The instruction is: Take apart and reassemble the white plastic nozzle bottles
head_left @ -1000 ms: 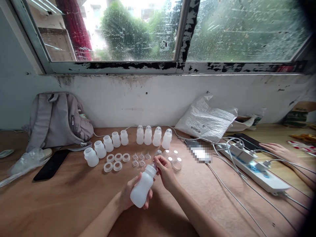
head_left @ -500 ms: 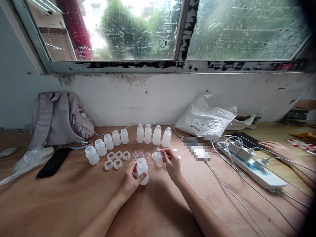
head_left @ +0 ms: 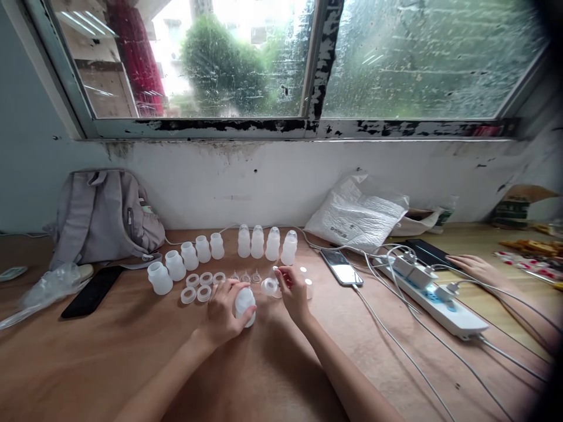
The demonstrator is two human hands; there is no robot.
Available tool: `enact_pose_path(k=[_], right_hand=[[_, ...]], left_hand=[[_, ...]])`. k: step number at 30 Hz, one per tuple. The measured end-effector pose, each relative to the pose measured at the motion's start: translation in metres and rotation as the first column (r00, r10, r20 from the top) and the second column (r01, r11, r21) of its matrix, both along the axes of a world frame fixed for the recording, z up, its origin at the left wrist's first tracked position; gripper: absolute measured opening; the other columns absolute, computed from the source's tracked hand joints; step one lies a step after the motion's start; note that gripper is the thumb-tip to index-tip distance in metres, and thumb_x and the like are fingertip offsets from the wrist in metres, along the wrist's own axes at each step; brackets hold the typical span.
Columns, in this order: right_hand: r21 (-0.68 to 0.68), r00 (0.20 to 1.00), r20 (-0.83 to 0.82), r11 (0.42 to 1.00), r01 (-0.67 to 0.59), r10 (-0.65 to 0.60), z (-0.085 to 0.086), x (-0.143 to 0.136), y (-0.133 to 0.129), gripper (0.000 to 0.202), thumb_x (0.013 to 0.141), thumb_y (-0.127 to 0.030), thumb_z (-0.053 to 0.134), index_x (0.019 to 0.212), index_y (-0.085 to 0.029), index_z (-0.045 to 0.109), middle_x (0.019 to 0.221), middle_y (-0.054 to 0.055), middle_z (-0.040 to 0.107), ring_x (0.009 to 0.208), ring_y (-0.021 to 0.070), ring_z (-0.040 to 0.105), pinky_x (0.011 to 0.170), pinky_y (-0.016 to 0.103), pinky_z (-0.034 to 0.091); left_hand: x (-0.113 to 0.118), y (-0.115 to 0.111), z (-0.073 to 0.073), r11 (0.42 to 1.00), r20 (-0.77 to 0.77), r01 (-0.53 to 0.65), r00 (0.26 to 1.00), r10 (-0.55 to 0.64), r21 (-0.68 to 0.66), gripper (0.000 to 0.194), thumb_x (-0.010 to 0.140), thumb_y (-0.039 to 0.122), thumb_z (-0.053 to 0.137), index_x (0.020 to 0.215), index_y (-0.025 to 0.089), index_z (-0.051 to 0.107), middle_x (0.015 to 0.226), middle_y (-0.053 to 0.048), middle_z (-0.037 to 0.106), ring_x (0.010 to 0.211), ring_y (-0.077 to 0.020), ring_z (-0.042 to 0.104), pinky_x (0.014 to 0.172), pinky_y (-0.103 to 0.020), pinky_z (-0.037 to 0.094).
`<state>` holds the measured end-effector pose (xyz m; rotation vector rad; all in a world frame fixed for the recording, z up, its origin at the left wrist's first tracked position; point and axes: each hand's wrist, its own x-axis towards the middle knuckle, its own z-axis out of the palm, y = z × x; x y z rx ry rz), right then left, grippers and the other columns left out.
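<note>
Because the left hand was curled firmly around the pale bottle at lower centre of the frame, close in front of the rings and teats, these could have been knocked askew by a backward swing of it. Just right of centre, the right hand was seen with fingertips drawn together; the bottle's mouth could not be made out, nor whether the clear cap was gripped.
</note>
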<state>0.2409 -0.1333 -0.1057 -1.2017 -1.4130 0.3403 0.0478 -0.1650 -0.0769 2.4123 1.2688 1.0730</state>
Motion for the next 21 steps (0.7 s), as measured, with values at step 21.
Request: enact_pose_path(k=[21], right_hand=[[-0.259,0.851,0.477,0.96,-0.101,0.219,-0.026,-0.031,-0.018,0.004,0.076,-0.022,0.044,0.079,-0.021,0.045,0.074,0.001,0.056,0.06,0.0135,0.05,0.051,0.022,0.03]], left_hand=[[-0.028,0.112,0.082,0.984,-0.297,-0.173,0.939,0.175,0.034,0.033,0.074,0.037,0.049,0.102,0.02,0.054,0.098,-0.004,0.057,0.088,-0.0186,0.054,0.078,-0.028,0.04]])
